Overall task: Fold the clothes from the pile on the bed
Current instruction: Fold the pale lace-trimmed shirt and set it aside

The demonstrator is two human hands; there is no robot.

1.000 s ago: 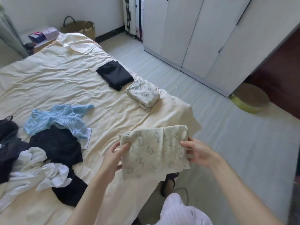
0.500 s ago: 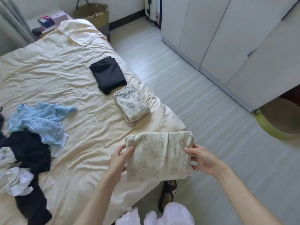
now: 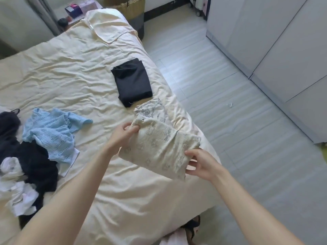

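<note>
The right hand (image 3: pixel 200 164) and the left hand (image 3: pixel 123 134) each pinch an edge of the folded cream garment (image 3: pixel 159 149) over the bed (image 3: pixel 70 76) corner; beneath it lies another patterned one (image 3: pixel 150 110); beyond, a folded black one (image 3: pixel 132 82); the pile (image 3: pixel 35 147) lies left.

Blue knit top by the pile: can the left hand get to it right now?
Probably not yet. The left hand grips a corner of the folded patterned garment, which the right hand also holds. Nothing lies between it and the blue knit top.
</note>
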